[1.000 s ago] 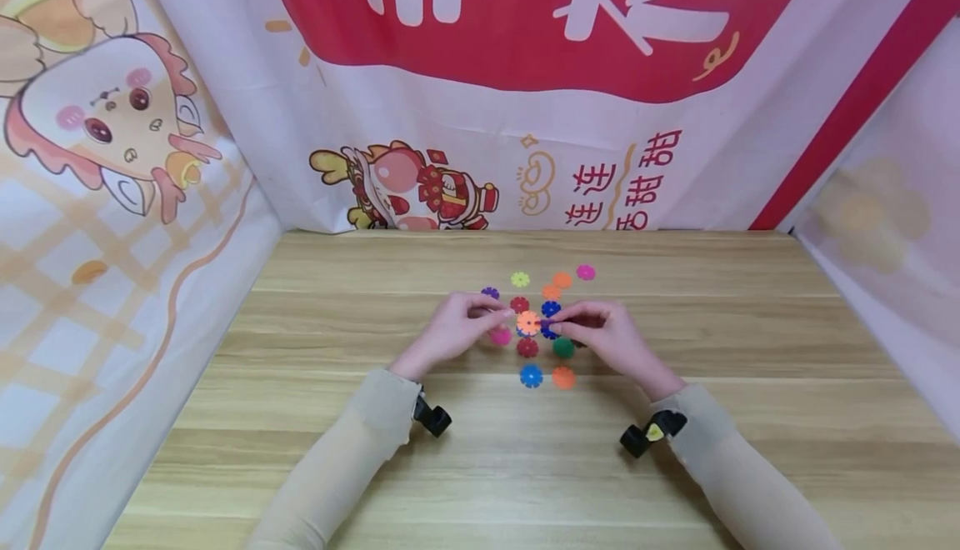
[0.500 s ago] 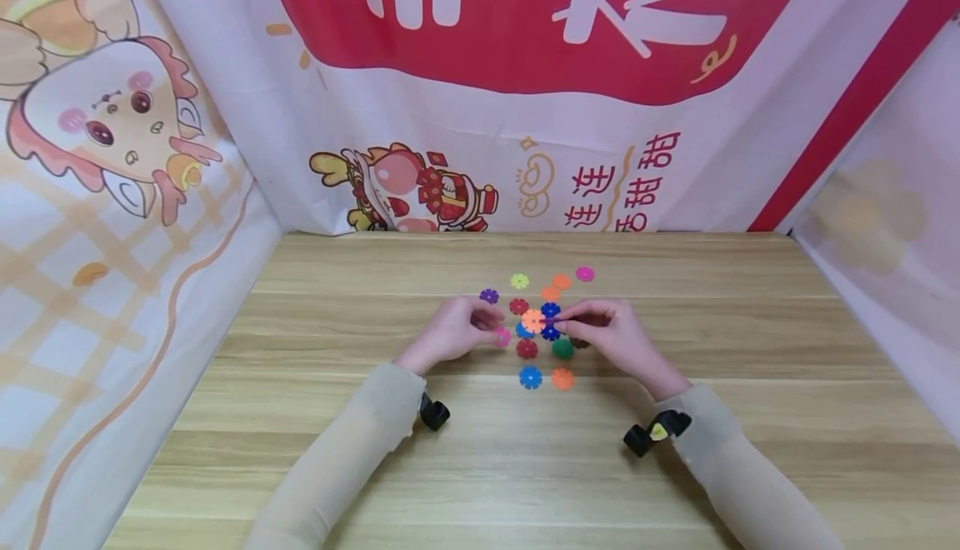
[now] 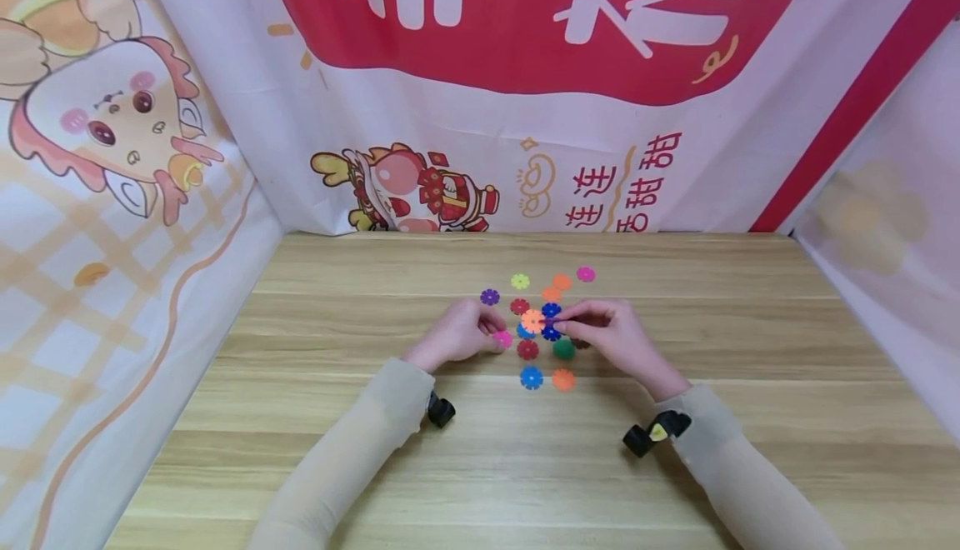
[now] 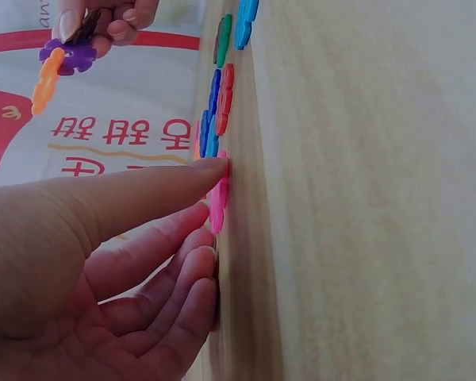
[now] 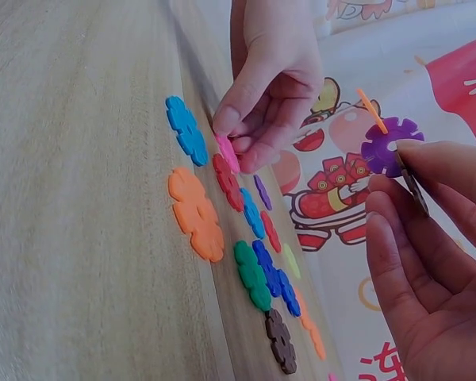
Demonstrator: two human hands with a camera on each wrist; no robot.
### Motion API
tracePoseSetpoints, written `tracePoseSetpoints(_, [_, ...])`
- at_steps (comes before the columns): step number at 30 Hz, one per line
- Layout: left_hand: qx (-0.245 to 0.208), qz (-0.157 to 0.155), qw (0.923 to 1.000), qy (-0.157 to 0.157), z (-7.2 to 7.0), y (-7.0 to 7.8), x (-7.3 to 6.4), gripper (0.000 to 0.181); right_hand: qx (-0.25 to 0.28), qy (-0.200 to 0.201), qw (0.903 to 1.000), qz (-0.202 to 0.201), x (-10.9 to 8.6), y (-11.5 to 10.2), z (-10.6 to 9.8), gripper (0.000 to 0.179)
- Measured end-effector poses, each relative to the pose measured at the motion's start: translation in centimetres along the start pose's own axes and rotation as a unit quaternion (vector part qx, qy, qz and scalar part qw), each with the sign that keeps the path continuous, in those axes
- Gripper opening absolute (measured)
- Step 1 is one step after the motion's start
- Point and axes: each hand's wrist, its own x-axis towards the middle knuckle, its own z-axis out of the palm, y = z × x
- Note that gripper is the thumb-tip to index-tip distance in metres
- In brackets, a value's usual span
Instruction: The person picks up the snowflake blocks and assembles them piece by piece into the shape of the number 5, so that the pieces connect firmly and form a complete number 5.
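Note:
My left hand (image 3: pixel 459 332) is down at the table, thumb and fingers at the edges of a pink notched plastic disc (image 4: pixel 218 208), a snowflake building piece. Above the table, my right hand (image 3: pixel 609 335) pinches several such discs joined together. A purple disc (image 5: pixel 381 152) forms the middle of this piece. Slotted into it are an orange disc (image 5: pixel 370 109) on one side and a dark brown disc (image 5: pixel 415 190) by the fingers. Seen from the head, the orange disc faces up and overlaps a light blue disc (image 3: pixel 523 331) lying below.
Loose discs lie around the hands: purple (image 3: pixel 490 297), yellow-green (image 3: pixel 520 281), red (image 3: pixel 528 350), green (image 3: pixel 563 349), blue (image 3: pixel 531 378), orange (image 3: pixel 563 379) and brown (image 5: pixel 280 341). A far pink disc (image 3: pixel 586 274) lies near the back. Printed cloth (image 3: pixel 420 100) walls the wooden table (image 3: pixel 525 467).
My left hand has drawn away from the joined discs and lowered to the pink disc, its fingers closing at its edges. The right hand with the joined discs has shifted slightly right.

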Motion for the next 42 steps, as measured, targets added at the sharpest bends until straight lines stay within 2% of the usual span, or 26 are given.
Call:
tracePoseSetpoints(24, [0.006,0.004,1.0,0.001,0.13,0.37,-0.27,0.023,0.0,0.002,0.9998,-0.02,-0.11,0.21,0.08,0.016])
tracePoseSetpoints(34, [0.003,0.034,0.9994,0.011,0.23,0.06,-0.29,0.026,0.005,-0.001,0.9999,-0.009,-0.05,0.34,0.03,0.019])
tracePoseSetpoints(38, [-0.005,0.041,0.9991,0.012,0.26,-0.05,-0.37,0.026,0.007,-0.002,0.9999,-0.008,-0.09,0.29,0.01,0.019])
tracePoseSetpoints(42, [-0.037,0.039,0.9984,0.015,0.24,-0.14,-0.52,0.025,0.006,-0.001,1.0,-0.008,-0.12,0.38,-0.14,0.019])
